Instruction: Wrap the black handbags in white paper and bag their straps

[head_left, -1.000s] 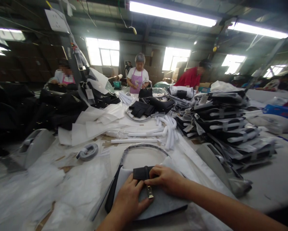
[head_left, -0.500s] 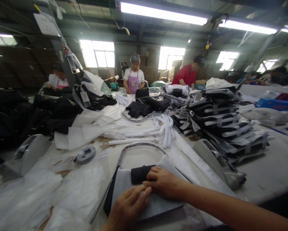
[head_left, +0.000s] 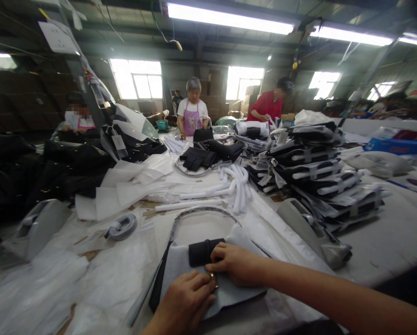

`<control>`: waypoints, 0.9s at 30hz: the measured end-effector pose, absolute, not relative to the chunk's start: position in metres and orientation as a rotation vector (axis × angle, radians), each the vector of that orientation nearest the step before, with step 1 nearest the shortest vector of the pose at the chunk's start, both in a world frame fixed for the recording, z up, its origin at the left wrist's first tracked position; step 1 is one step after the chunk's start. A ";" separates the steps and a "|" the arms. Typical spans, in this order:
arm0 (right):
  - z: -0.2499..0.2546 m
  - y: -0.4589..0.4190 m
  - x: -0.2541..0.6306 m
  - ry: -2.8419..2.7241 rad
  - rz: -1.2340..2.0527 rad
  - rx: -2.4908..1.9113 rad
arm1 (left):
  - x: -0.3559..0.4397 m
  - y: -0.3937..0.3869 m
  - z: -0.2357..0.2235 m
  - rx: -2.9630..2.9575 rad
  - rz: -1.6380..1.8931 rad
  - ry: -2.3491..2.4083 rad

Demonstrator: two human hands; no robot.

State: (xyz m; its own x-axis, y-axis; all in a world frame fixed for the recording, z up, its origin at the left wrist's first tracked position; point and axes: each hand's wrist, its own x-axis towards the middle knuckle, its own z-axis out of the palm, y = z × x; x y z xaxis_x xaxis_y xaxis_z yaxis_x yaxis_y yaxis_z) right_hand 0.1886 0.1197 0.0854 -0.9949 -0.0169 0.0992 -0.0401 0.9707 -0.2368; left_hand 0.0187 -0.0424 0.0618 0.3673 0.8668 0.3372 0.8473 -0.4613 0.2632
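Observation:
A black handbag (head_left: 156, 292) lies on the table in front of me, its arched handle (head_left: 194, 209) wrapped in clear film. A pale grey sheet (head_left: 176, 260) covers its front, and a black flap (head_left: 197, 253) rests over the sheet. My right hand (head_left: 236, 265) is closed at the flap's right end, fingers curled and thumb low. My left hand (head_left: 187, 298) is closed at a small shiny metal clasp (head_left: 213, 279) just below the flap. The two hands almost meet there, and the left fingertips are partly hidden.
Tape dispensers stand at left (head_left: 44, 228) and right (head_left: 313, 232). A grey coiled strip (head_left: 122, 227) lies left of the bag. White foam tubes (head_left: 236, 184) and black bags (head_left: 197, 158) lie beyond, with stacked wrapped bags (head_left: 309, 163) at right. Co-workers (head_left: 193, 109) work across the table.
My left hand has shifted slightly, and the metal clasp now shows between my hands. My right hand stays at the flap. The view has moved a little.

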 end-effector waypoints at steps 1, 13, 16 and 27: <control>0.087 0.121 0.188 -3.021 0.404 0.037 | 0.019 -0.043 0.063 2.552 0.638 1.601; 0.077 0.115 0.165 -3.143 0.428 -0.033 | 0.018 -0.045 0.058 2.586 0.671 1.617; 0.076 0.110 0.162 -3.182 0.351 -0.101 | 0.018 -0.045 0.057 2.597 0.695 1.627; 0.106 0.080 0.236 -2.958 0.414 -0.411 | 0.017 -0.043 0.047 2.820 0.684 1.689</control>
State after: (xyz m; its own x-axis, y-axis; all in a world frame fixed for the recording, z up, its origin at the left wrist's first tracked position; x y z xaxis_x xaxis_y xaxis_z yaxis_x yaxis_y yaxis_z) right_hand 0.2359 0.0804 0.1063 -0.9550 0.2836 0.0868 0.2489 0.9255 -0.2854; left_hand 0.0175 -0.0426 0.0471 0.4177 0.7913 0.4464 0.8789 -0.4765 0.0223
